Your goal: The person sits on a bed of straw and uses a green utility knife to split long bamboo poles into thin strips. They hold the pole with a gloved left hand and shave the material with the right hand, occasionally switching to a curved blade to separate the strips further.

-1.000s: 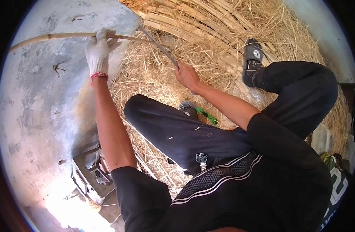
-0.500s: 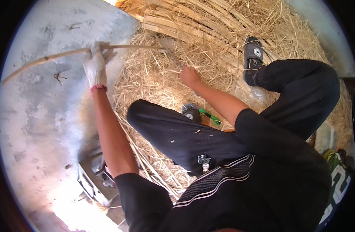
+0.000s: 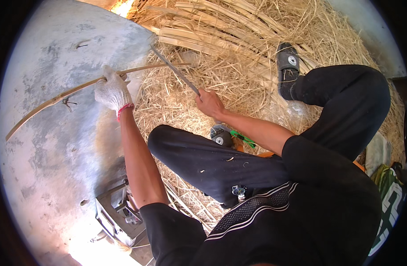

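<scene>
My left hand (image 3: 112,91), in a white knitted glove with a red cuff, is closed around a long bamboo strip (image 3: 48,103). The strip bows gently, its left end lower than its right. In my bare right hand (image 3: 210,105) is a knife (image 3: 174,70) with a long, narrow blade pointing up and to the left. Blade and strip cross near the strip's right part; I cannot tell whether they touch. The knife's handle is mostly hidden by my fingers.
Pale shavings (image 3: 239,80) cover the floor around my legs, with split strips (image 3: 199,37) lying beyond. A grey wall-like surface (image 3: 39,150) is at left. A dark frame-like stand (image 3: 119,217) is by my left elbow, a green-handled tool (image 3: 243,138) near my foot, a wristwatch (image 3: 239,191) at my waist.
My left hand has come down a little and the strip's left end has dropped. My right hand has shifted left, bringing the knife blade further left across the strip.
</scene>
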`<action>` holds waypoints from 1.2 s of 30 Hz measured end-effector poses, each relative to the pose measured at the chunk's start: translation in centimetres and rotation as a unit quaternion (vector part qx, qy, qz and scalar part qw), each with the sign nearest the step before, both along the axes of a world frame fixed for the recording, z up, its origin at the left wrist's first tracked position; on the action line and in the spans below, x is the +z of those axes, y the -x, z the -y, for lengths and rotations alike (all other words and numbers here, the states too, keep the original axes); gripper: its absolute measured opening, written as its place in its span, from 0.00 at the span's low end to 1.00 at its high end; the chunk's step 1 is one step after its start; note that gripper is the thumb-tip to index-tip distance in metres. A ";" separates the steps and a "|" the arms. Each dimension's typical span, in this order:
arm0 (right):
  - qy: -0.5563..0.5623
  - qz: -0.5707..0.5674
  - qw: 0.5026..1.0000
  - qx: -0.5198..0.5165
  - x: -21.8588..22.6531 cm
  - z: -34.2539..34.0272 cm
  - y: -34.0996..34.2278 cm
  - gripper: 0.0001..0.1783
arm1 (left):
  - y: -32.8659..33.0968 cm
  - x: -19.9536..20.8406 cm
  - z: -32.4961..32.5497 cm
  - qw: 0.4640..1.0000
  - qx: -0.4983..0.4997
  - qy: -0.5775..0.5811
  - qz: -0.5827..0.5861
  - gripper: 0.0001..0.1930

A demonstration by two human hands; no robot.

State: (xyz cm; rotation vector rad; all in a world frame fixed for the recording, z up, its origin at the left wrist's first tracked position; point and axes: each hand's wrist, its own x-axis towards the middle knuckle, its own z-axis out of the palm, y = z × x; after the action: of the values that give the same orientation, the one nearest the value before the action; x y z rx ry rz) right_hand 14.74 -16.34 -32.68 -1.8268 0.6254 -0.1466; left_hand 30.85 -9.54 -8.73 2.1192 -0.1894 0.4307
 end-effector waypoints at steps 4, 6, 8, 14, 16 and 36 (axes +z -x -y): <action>0.009 -0.014 1.000 -0.009 -0.4 0.3 0.0 0.16 | -0.6 -0.4 0.3 1.000 0.004 0.028 0.007 0.29; -0.010 -0.036 0.999 0.004 0.8 0.7 0.0 0.15 | -1.2 -0.7 0.4 0.999 0.024 0.042 -0.003 0.27; -0.023 -0.034 0.999 0.010 1.6 0.4 -0.1 0.15 | -1.2 -1.0 0.6 0.998 0.034 0.051 -0.011 0.27; 0.081 -0.102 0.991 -0.042 -5.9 -1.1 -1.9 0.17 | 0.1 -0.7 0.8 0.998 0.058 0.013 -0.011 0.30; 0.096 -0.116 0.986 -0.070 -7.0 -0.6 -2.2 0.16 | 0.4 -0.5 0.8 0.998 0.055 0.001 -0.014 0.30; 0.096 -0.204 0.974 -0.008 -7.3 3.5 4.7 0.19 | -0.1 2.5 -8.3 0.981 0.166 0.102 0.020 0.24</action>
State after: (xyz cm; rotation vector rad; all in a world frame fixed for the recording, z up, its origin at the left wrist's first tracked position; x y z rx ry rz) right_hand 10.07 -19.81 -39.96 -2.0588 0.9400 0.1700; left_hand 30.97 -1.24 -6.26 1.9419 0.1824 0.6603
